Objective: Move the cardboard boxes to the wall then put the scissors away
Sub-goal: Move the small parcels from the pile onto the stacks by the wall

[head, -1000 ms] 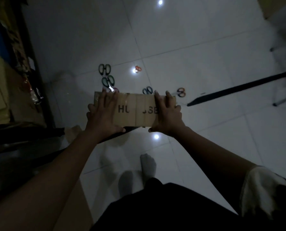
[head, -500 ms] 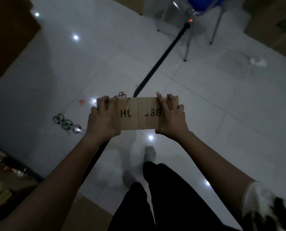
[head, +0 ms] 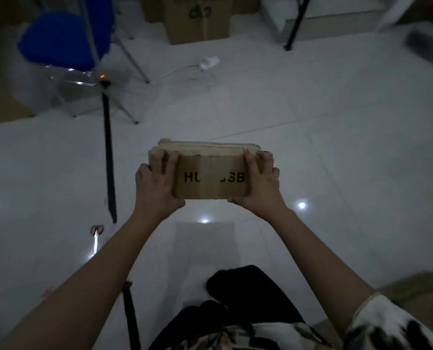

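Brown cardboard box [head: 211,173], flattened and printed with dark letters, sits at the centre of the frame, held above a pale tiled floor [head: 336,160]. Left hand [head: 157,185] grips its left end, fingers curled over the top; right hand [head: 259,183] grips its right end likewise. Scissors [head: 96,237] lie on the floor at lower left. Blue chair [head: 63,39] stands upper left; another cardboard carton [head: 197,21] stands at top centre.

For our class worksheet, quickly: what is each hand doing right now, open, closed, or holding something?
Left hand: grips the left end of the cardboard box.
Right hand: grips its right end.
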Motion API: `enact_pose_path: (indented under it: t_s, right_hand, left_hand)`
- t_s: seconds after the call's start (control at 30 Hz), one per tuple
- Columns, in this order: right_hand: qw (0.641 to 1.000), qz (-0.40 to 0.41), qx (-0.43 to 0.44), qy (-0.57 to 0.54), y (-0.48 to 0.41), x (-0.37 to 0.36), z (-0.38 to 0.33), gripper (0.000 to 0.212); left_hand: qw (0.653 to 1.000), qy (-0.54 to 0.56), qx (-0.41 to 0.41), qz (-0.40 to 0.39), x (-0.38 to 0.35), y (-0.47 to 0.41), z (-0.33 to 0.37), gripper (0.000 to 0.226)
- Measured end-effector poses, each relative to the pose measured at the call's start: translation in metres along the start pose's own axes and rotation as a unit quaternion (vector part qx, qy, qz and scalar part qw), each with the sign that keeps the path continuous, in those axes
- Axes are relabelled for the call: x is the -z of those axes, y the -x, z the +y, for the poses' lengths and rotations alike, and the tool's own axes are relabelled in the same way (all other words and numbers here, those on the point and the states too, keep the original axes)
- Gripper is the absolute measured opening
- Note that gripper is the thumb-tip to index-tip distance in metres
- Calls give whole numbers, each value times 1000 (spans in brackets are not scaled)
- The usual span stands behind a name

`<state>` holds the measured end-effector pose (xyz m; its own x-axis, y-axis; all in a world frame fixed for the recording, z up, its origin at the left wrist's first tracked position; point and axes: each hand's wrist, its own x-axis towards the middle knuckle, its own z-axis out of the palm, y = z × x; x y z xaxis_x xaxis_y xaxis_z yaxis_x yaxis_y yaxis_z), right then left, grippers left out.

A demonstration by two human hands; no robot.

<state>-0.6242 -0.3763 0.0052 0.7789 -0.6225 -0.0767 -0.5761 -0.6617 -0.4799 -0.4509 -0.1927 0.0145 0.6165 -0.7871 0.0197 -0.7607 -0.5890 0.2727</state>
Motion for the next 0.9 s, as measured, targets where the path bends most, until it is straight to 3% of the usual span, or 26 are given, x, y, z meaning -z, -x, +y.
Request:
enact_pose_path:
  t_s: [0.23, 0.43, 0.8, 0.9]
  right_hand:
    - [978, 99, -149, -111, 11, 91, 72, 80]
    - [939, 151, -241, -194, 15, 162, 142, 64]
    - [859, 265, -402, -174, 50, 220, 237, 56]
    - [833, 306, -433, -159, 50, 229, 252, 56]
  left_hand:
    - [989, -4, -150, -9, -3, -76, 100, 119]
    - [969, 19, -246, -33, -12, -140, 176, 119]
    - [888, 62, -433, -145, -63, -250, 353, 114]
    - [871, 108, -454, -156, -64, -280, 402, 102]
